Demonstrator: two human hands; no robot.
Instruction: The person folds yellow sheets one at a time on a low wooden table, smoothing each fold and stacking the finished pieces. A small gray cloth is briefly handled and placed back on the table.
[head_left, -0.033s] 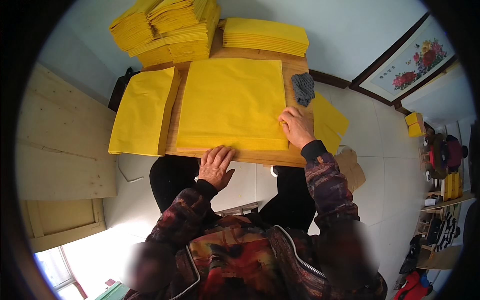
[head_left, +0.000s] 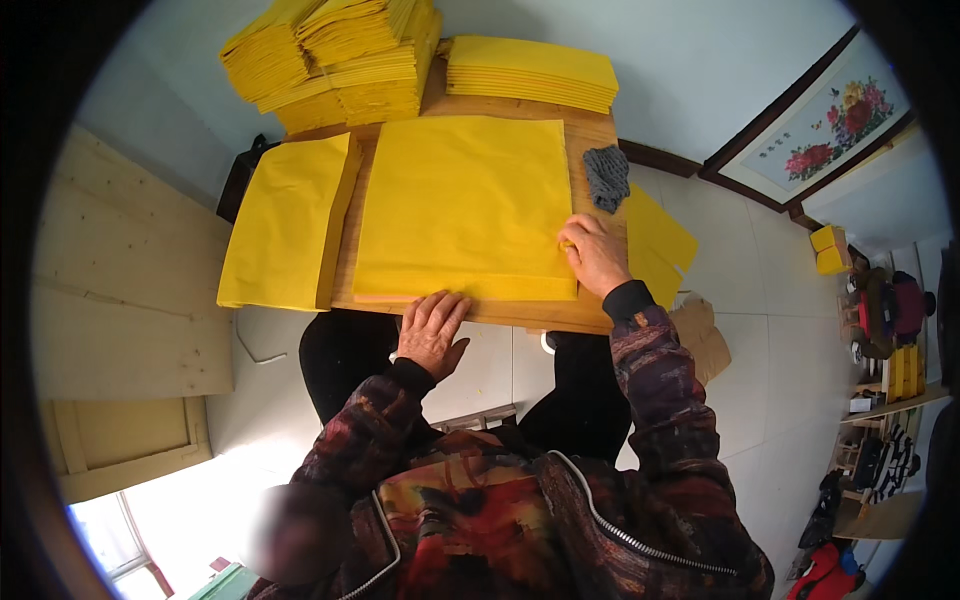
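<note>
A wide stack of yellow paper sheets (head_left: pixel 460 200) lies in the middle of the wooden table (head_left: pixel 350 255). At its right edge my right hand (head_left: pixel 595 255) has its fingers curled, with a bit of yellow paper showing between thumb and fingers. My left hand (head_left: pixel 432 335) rests at the near edge of the stack, fingers stretched out and their tips on the paper's front border; it holds nothing. A narrower yellow paper stack (head_left: pixel 280 225) lies left of the wide one. Above my right hand sits a crumpled grey knitted cloth (head_left: pixel 606 178).
Tall piles of folded yellow paper (head_left: pixel 340 70) stand at the back left, and a lower yellow stack (head_left: pixel 530 72) at the back right. Yellow sheets (head_left: pixel 655 245) and brown paper (head_left: pixel 700 335) lie right of the table. Wooden boards (head_left: pixel 130 270) lean at left; shelves (head_left: pixel 890 410) line the right.
</note>
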